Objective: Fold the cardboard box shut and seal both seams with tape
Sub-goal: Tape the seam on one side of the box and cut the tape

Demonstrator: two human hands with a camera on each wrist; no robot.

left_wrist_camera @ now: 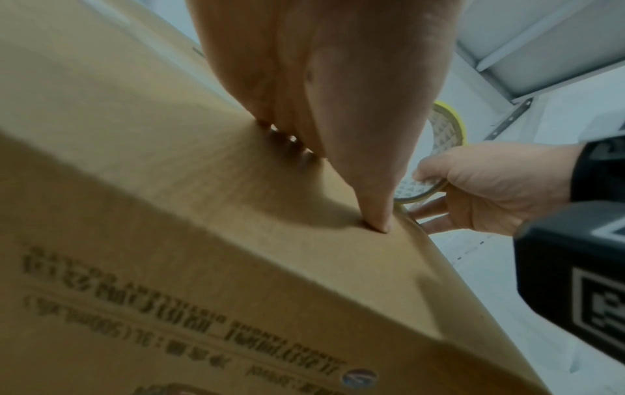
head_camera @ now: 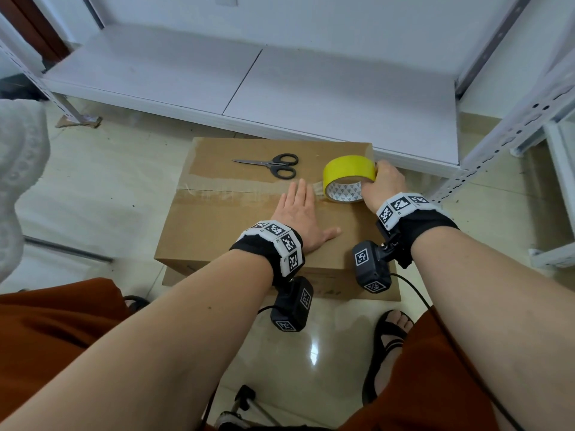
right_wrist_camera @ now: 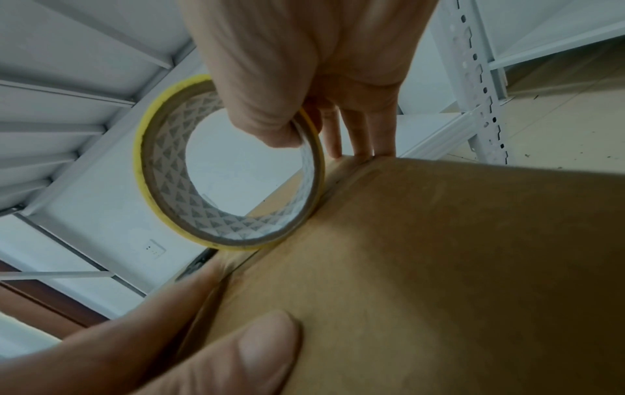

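A brown cardboard box (head_camera: 217,231) sits on the floor with its top flaps folded flat. Clear tape (head_camera: 230,189) runs along the middle seam from the left edge. My left hand (head_camera: 298,213) lies flat and open on the box top, its fingers straight over the tape. My right hand (head_camera: 384,185) grips a yellow tape roll (head_camera: 348,175) standing on the seam near the box's right end; the thumb hooks inside the core (right_wrist_camera: 270,128), the fingers (right_wrist_camera: 358,133) wrap the outside. A short stretch of tape spans from the roll to the left hand.
Black scissors (head_camera: 273,164) lie on the far half of the box top. A white metal shelf (head_camera: 280,88) stands just behind the box, its upright post (head_camera: 497,141) to the right. My sandalled foot (head_camera: 389,337) is on the tiled floor near the box's front.
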